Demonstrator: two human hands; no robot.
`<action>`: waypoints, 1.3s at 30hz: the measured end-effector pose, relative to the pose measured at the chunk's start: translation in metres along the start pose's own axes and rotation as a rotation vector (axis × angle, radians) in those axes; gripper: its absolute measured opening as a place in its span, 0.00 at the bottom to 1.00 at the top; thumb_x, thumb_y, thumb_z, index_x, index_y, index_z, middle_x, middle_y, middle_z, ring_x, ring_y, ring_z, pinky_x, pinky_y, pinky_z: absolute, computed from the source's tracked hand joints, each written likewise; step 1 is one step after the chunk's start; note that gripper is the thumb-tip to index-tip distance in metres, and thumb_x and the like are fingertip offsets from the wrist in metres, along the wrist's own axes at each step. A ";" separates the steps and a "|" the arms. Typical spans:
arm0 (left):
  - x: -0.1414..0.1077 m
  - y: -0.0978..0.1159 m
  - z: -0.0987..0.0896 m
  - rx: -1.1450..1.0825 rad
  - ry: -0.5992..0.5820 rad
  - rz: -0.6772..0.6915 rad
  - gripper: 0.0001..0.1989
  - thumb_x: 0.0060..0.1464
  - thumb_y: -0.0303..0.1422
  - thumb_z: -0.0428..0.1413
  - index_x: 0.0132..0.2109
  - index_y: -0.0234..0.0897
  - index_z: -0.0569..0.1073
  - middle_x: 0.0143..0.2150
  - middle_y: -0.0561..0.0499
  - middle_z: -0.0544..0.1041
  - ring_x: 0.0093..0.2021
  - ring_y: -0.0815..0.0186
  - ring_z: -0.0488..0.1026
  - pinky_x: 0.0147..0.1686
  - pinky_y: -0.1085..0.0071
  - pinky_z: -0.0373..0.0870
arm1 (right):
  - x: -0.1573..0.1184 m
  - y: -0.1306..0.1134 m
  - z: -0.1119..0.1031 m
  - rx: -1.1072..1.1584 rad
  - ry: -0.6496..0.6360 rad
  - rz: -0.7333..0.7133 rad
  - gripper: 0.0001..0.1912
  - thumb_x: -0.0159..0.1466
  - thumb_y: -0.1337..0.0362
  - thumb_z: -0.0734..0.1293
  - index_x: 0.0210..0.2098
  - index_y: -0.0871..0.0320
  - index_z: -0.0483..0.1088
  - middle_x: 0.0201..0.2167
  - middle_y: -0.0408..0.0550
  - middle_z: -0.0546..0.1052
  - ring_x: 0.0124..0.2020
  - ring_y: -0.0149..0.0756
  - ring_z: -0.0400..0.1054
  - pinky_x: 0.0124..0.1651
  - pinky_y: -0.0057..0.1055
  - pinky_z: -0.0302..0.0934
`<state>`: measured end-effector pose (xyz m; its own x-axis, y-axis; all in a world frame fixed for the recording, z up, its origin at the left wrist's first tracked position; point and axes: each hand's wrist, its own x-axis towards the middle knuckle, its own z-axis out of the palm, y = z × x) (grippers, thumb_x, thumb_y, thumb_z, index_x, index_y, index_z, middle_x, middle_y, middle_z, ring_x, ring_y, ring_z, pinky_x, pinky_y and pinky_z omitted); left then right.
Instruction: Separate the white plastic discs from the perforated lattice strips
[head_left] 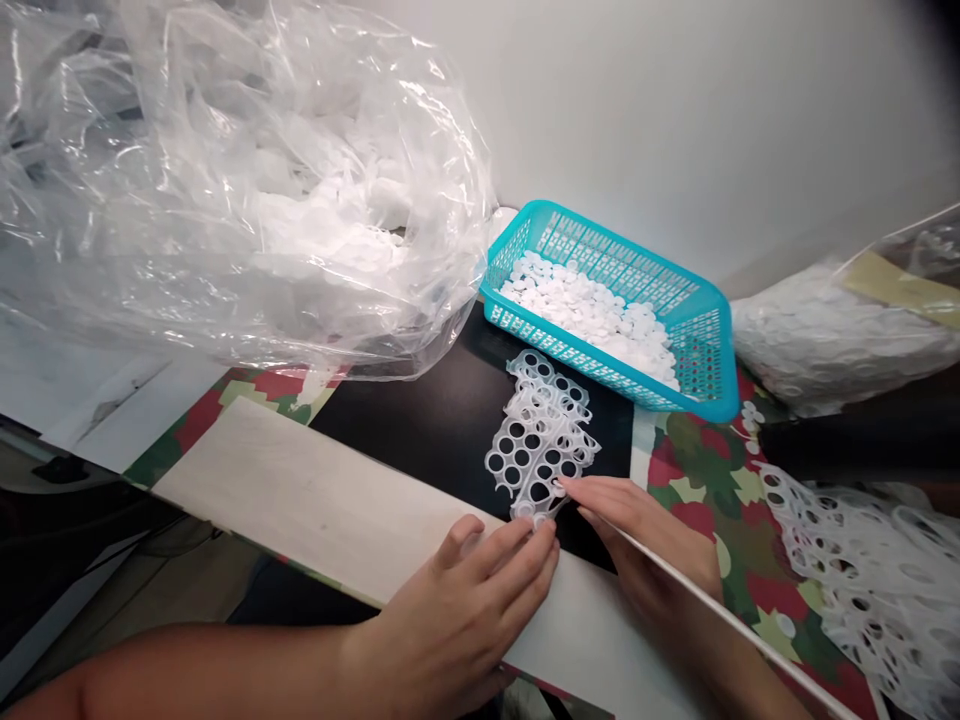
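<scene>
A white plastic sheet [517,450] full of round holes lies bunched on a black mat [420,430]. Its near end has a few rings where white discs seem to sit. My left hand [480,580] rests over the pale board with fingers spread, fingertips touching that near end. My right hand [652,540] comes from the right, its fingers closed in a pinch at the sheet's right edge. A small white bit shows at the index fingertip, too small to make out. Beyond the sheet, a turquoise basket [600,365] holds many loose white discs [577,300].
A big clear plastic bag [337,320] of white pieces fills the upper left. More punched sheets [885,590] pile up at the right, below a filled bag [817,330]. A pale board [300,470] runs along the front. A thin white cord [735,620] crosses before my right arm.
</scene>
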<state>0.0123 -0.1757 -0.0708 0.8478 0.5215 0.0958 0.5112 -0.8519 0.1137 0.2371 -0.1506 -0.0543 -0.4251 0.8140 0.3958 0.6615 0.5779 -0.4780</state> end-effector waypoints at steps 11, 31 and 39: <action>-0.001 -0.002 -0.002 0.016 0.062 0.027 0.25 0.64 0.39 0.42 0.64 0.32 0.58 0.66 0.44 0.57 0.64 0.55 0.51 0.56 0.56 0.49 | -0.001 0.002 -0.011 0.116 -0.086 -0.107 0.16 0.66 0.74 0.61 0.51 0.58 0.70 0.44 0.49 0.78 0.48 0.33 0.72 0.50 0.27 0.69; -0.005 -0.004 0.007 0.013 0.202 0.089 0.20 0.64 0.37 0.45 0.58 0.30 0.66 0.60 0.42 0.66 0.65 0.51 0.53 0.63 0.40 0.30 | -0.001 0.012 -0.009 0.278 -0.352 -0.104 0.12 0.65 0.72 0.63 0.47 0.58 0.73 0.49 0.53 0.76 0.55 0.37 0.67 0.54 0.33 0.68; -0.004 -0.003 0.009 -0.007 0.227 0.081 0.20 0.64 0.35 0.46 0.58 0.28 0.66 0.59 0.41 0.67 0.65 0.50 0.53 0.63 0.37 0.30 | -0.007 0.018 -0.007 0.266 -0.366 -0.106 0.13 0.66 0.71 0.62 0.48 0.58 0.72 0.51 0.53 0.75 0.57 0.38 0.66 0.55 0.35 0.67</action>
<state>0.0088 -0.1758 -0.0808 0.8322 0.4493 0.3250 0.4411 -0.8915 0.1031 0.2559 -0.1465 -0.0603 -0.7033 0.6894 0.1736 0.4415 0.6149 -0.6535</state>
